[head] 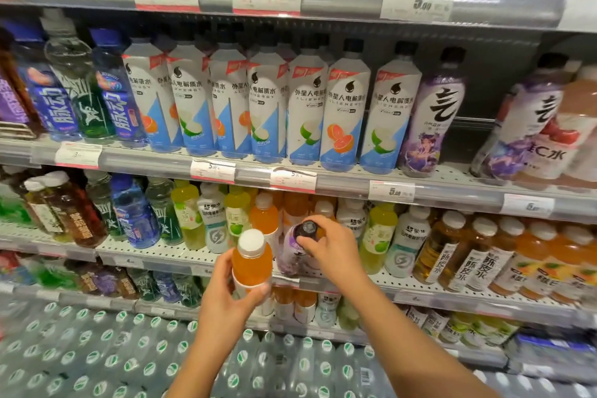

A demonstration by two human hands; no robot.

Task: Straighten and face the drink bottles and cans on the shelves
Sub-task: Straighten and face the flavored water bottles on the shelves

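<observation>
My left hand point(223, 296) grips an orange drink bottle point(252, 263) with a white cap, held out in front of the shelf. My right hand point(332, 250) grips the neck of a purple-labelled bottle point(295, 255) with a dark cap, which stands at the front of the lower shelf point(403, 284). Around it are rows of orange, yellow-green and white bottles. On the shelf above, white and blue electrolyte bottles point(342, 113) stand in a row, most labels facing out. A purple-labelled bottle point(431, 116) stands at the right end of that row.
An open space point(481, 136) lies on the middle shelf, right of the purple bottle, before leaning bottles point(529, 126) at far right. Shrink-wrapped packs of water point(129, 355) are stacked on the floor in front. Price tags line each shelf edge point(290, 179).
</observation>
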